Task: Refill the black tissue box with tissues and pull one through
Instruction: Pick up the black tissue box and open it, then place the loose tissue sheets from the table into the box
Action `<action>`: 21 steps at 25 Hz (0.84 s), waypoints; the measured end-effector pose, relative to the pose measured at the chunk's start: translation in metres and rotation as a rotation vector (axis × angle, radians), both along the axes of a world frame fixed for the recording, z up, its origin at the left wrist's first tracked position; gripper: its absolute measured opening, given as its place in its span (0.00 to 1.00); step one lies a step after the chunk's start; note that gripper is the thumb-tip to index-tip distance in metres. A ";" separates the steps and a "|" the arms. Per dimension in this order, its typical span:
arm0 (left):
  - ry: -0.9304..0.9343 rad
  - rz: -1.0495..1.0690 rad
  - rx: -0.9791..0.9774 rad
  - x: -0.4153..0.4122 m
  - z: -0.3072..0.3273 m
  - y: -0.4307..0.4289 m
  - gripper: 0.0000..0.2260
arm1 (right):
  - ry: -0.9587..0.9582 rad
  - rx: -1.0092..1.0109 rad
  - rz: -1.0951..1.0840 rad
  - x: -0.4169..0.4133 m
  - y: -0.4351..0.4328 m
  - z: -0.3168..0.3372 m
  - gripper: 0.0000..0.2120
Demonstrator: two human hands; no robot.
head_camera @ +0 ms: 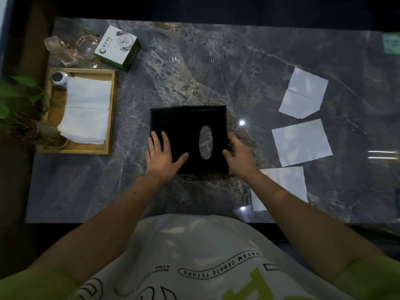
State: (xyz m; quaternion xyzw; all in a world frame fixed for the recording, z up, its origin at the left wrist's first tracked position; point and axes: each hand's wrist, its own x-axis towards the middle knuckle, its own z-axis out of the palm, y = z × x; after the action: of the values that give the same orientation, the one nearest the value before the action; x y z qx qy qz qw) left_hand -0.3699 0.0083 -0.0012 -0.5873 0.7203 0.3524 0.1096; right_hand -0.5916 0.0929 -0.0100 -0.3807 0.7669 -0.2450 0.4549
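The black tissue box [184, 131] lies flat in the middle of the marble table [238, 68], its oval slot [205, 142] showing the table through it. My left hand [161, 155] rests flat on the box's near left part, fingers spread. My right hand [239, 155] grips the box's right edge. A stack of white tissues [86, 109] sits in a wooden tray [113, 109] at the left. Three single tissues lie to the right: a far tissue [303, 93], a middle tissue [302, 142] and a near tissue [290, 182], the last partly under my right forearm.
A white and green carton [118, 47], glassware [86, 45] and a clear container [58, 50] stand at the far left. A small metal tin [58, 79] sits in the tray's corner. A green plant [17, 100] in a glass vase overhangs the left edge.
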 end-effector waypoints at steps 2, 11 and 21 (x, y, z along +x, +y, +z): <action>0.008 0.009 -0.030 -0.003 0.003 0.001 0.44 | -0.037 -0.015 0.005 -0.002 0.001 0.003 0.28; 0.352 -0.189 -0.237 -0.073 0.017 0.040 0.32 | -0.040 -0.099 -0.226 -0.045 0.063 0.009 0.28; 0.443 -0.377 0.038 -0.184 -0.003 0.106 0.23 | 0.207 0.105 -0.506 -0.115 0.172 -0.003 0.28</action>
State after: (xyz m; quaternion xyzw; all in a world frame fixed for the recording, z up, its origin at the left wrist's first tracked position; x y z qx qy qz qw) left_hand -0.5538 0.1141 -0.0043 -0.3497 0.8164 0.4589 0.0243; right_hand -0.7061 0.2646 -0.0132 -0.1758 0.8917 -0.2705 0.3175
